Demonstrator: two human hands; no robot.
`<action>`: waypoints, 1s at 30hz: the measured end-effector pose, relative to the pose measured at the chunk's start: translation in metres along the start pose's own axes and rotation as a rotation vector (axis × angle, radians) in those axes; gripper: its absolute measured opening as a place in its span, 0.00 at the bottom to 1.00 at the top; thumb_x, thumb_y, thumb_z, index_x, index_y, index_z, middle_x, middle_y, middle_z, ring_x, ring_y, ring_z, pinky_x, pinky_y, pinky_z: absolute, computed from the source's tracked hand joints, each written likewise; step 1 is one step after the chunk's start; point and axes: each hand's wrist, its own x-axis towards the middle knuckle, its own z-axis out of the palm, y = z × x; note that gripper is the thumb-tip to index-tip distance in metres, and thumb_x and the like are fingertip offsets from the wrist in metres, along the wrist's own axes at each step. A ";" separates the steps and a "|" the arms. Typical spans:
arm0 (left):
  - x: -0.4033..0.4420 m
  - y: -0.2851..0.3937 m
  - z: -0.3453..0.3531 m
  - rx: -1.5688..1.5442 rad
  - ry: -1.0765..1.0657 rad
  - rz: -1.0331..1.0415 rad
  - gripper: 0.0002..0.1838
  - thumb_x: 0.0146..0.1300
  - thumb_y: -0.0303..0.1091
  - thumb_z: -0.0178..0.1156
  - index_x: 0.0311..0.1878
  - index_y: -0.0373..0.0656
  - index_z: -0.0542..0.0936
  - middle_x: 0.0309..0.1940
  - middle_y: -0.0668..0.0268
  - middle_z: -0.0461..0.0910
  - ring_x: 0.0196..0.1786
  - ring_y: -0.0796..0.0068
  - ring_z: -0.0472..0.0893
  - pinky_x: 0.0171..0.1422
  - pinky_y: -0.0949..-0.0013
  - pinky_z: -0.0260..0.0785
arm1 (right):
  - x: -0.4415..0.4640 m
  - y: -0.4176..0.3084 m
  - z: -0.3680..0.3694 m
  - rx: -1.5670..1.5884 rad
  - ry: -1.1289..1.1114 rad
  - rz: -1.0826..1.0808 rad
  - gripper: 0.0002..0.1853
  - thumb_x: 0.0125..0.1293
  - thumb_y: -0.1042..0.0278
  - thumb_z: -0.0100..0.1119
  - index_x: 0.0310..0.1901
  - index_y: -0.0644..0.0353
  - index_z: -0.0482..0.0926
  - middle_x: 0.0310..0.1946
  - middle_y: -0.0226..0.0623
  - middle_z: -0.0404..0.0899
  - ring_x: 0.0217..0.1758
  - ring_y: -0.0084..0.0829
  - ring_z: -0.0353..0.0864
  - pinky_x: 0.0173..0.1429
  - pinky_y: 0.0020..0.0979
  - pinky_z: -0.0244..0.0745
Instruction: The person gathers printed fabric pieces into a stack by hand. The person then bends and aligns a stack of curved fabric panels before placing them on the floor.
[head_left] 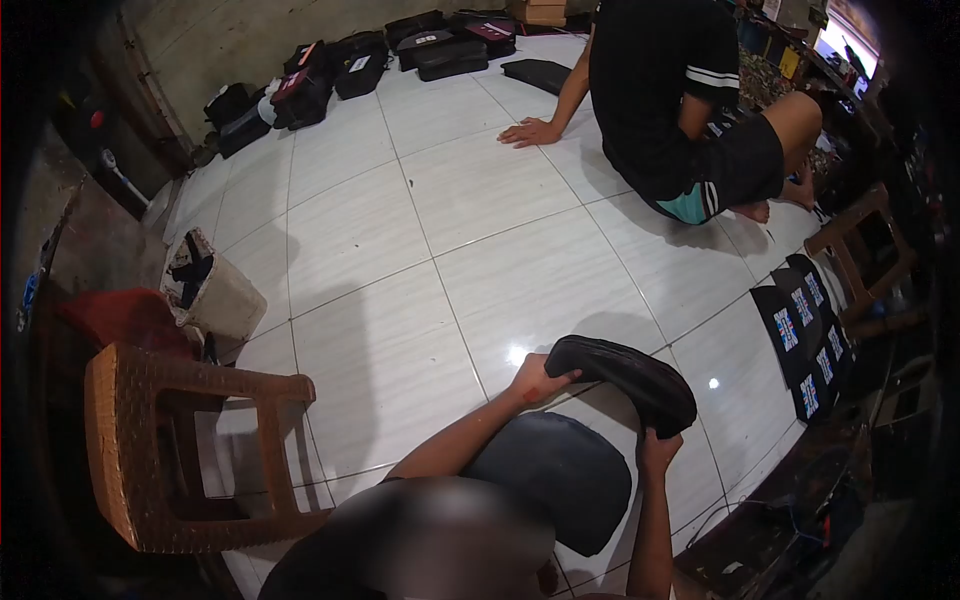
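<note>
A curved black padded piece (625, 375) is held up above the tiled floor. My left hand (540, 380) grips its left end, with the thumb lying over the edge. At its lower right end, my right hand (660, 450) has its fingers closed on it. Below and between my arms lies a flat dark grey rounded panel (560, 480), partly covered at its left by a blurred shape.
A person in black (660, 100) sits on the floor, one hand on the tiles. Black bags (360, 72) line the back wall. A brown stool (200, 450) and a bin (225, 300) stand left. Printed black pieces (800, 330) lie right, near another stool (865, 250).
</note>
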 end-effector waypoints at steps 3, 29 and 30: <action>0.000 -0.001 0.000 -0.064 0.009 0.044 0.22 0.61 0.50 0.68 0.47 0.41 0.82 0.35 0.54 0.86 0.39 0.59 0.86 0.46 0.63 0.76 | 0.001 0.008 -0.002 -0.021 -0.002 -0.011 0.13 0.61 0.74 0.64 0.43 0.76 0.80 0.39 0.42 0.85 0.42 0.27 0.81 0.49 0.31 0.74; -0.002 0.010 -0.004 -0.040 0.013 0.036 0.21 0.62 0.48 0.67 0.49 0.40 0.81 0.37 0.54 0.86 0.40 0.59 0.86 0.46 0.63 0.75 | 0.001 0.002 -0.004 -0.059 -0.040 0.125 0.15 0.61 0.74 0.64 0.47 0.75 0.80 0.45 0.43 0.85 0.48 0.32 0.83 0.55 0.31 0.73; -0.003 0.010 -0.004 -0.039 0.012 0.035 0.21 0.62 0.48 0.67 0.49 0.40 0.81 0.37 0.54 0.86 0.40 0.59 0.86 0.46 0.63 0.75 | 0.001 0.003 -0.003 -0.059 -0.041 0.127 0.15 0.61 0.74 0.64 0.47 0.75 0.80 0.45 0.43 0.85 0.48 0.32 0.83 0.55 0.31 0.73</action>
